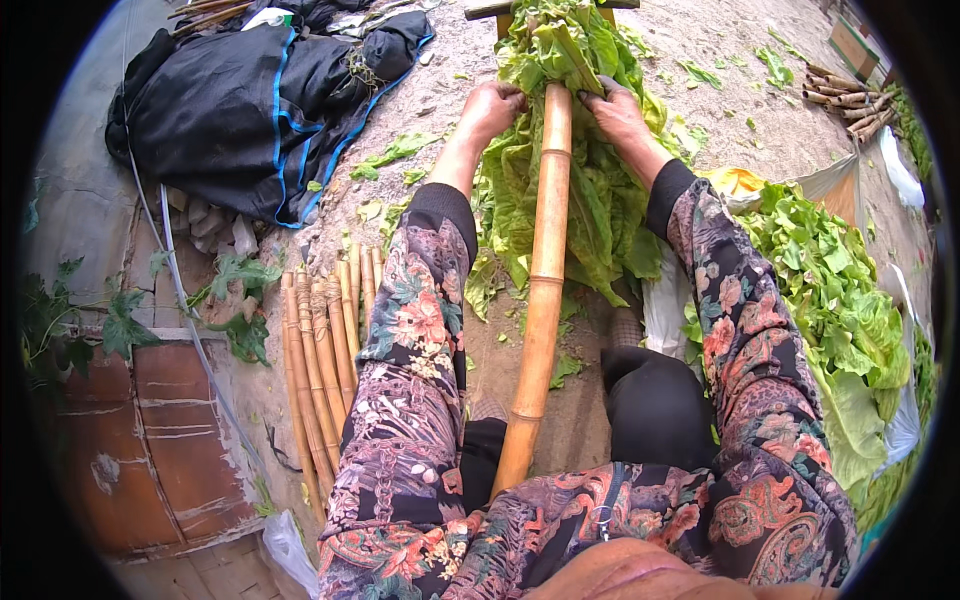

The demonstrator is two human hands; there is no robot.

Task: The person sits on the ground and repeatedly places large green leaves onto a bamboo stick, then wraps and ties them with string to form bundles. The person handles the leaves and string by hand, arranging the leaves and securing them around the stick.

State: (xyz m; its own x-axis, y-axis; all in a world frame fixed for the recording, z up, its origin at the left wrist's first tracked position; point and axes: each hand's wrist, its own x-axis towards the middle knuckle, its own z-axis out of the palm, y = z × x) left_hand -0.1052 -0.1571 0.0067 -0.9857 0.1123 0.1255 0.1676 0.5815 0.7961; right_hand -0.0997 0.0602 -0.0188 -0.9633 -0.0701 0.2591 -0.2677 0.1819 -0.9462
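The left hand (497, 108) and right hand (617, 115) flank the upper end of a bamboo pole (545, 270), which extends from the wearer's lap to hanging green leaves (620, 225). Left: fingers curled, hold indeterminable. Right: thumb and fingers closed on the leaves. Shorter bamboo poles (322, 350) lie leftward.

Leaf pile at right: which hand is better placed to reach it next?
Right hand, likely: same side of the bamboo pole as the leaf pile, and nearer. The left hand sits across the pole. Both hands are at the hanging leaves, so neither looks free.
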